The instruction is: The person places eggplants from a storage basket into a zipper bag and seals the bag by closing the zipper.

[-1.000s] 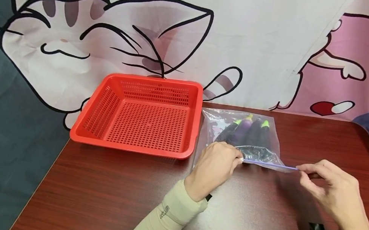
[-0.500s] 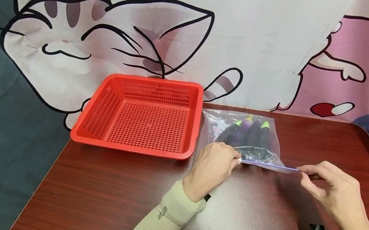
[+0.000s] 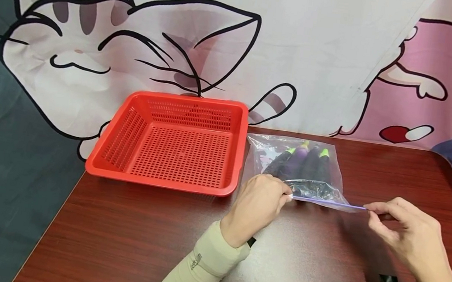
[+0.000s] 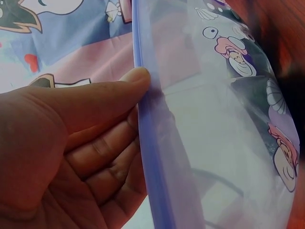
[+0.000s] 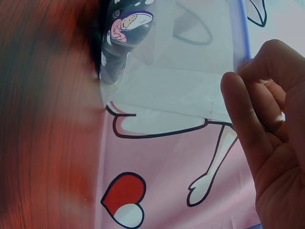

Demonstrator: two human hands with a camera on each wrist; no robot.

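Observation:
A clear zip-lock bag with cartoon prints lies on the table, and several dark purple eggplants with green stem ends show inside it. Its purple-blue zip strip is lifted and stretched between both hands. My left hand pinches the strip partway along, a small white piece showing at its fingertips. In the left wrist view the thumb presses on the strip, other fingers curled behind. My right hand pinches the strip's right end between thumb and index finger, as the right wrist view of the hand also shows.
A red perforated plastic basket with nothing in it stands left of the bag. The brown wooden table meets a cartoon-printed cloth at its back edge.
My left hand has slid a little to the left along the zip strip, and more of the strip shows between the hands. The right hand keeps its place at the right end.

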